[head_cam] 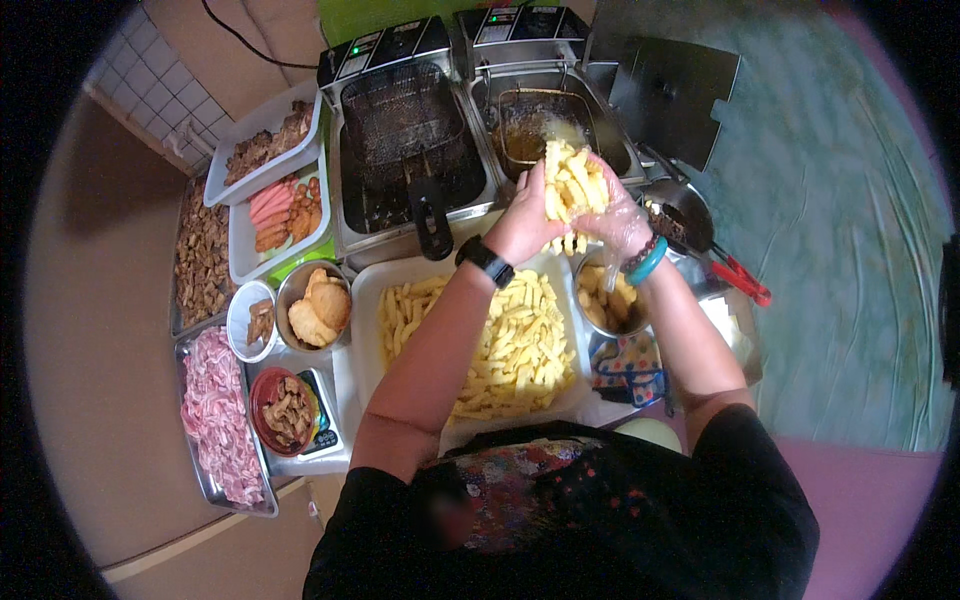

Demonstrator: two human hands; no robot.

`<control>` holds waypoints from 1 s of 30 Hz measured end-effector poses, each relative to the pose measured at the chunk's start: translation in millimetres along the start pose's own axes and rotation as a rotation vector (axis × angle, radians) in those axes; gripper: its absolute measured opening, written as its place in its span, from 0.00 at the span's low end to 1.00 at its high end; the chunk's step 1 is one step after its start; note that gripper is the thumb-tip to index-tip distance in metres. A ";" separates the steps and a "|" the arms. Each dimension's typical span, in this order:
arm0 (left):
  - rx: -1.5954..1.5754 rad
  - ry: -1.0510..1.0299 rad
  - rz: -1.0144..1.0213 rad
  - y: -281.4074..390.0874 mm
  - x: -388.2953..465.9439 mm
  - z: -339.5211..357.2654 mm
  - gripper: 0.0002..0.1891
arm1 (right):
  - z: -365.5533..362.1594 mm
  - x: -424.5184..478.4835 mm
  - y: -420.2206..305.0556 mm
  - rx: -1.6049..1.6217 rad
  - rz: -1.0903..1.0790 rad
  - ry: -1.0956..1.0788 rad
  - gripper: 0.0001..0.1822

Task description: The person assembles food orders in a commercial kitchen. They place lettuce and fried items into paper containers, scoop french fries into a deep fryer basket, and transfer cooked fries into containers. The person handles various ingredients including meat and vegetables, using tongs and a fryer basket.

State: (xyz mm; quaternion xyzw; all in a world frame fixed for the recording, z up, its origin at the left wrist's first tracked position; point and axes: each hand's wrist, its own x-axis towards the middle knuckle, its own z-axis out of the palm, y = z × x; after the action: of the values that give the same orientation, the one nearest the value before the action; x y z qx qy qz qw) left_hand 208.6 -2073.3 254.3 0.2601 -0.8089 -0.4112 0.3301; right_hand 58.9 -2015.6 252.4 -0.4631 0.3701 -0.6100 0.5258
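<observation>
Between them, my left hand (523, 214) and my right hand (615, 214) cup a heap of crinkle-cut fries (571, 180). A clear plastic glove covers the right hand; the left looks bare. Both hands are raised at the front of the right deep fryer, where a wire basket (551, 93) sits in bubbling oil. Below my forearms, a white tub (364, 330) holds many more fries (517, 352). In the left fryer, an empty wire basket (405, 112) rests with its black handle (431, 225) towards me.
Left stand tubs of cooked meat (270, 146) and sausages (271, 206), a tray of raw sliced meat (221, 420), a red bowl (259, 405) on a scale (326, 427), and a steel bowl of patties (319, 311). Right are a fry-filled steel bowl (611, 300) and red-handled tongs (739, 281).
</observation>
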 end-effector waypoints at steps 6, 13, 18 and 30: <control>-0.027 -0.037 -0.053 -42.6 97.6 18.8 0.41 | -66.8 68.7 0.7 0.048 0.041 0.020 0.44; 0.169 0.119 -0.134 -103.0 165.6 28.9 0.32 | -108.2 142.4 22.3 0.090 0.236 0.026 0.38; 0.256 -0.010 -0.347 -132.9 174.5 20.4 0.50 | -94.4 159.5 26.4 -0.129 0.459 0.132 0.44; 0.315 0.332 0.139 -20.9 -3.1 -9.6 0.24 | -69.6 63.2 -11.0 -1.117 0.213 0.339 0.21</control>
State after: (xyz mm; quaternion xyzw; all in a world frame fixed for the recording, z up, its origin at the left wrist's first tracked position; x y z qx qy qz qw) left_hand 220.9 -2086.8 240.1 0.3161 -0.8137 -0.2081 0.4413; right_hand -12.0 -2078.4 253.2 -0.5259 0.7585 -0.3322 0.1943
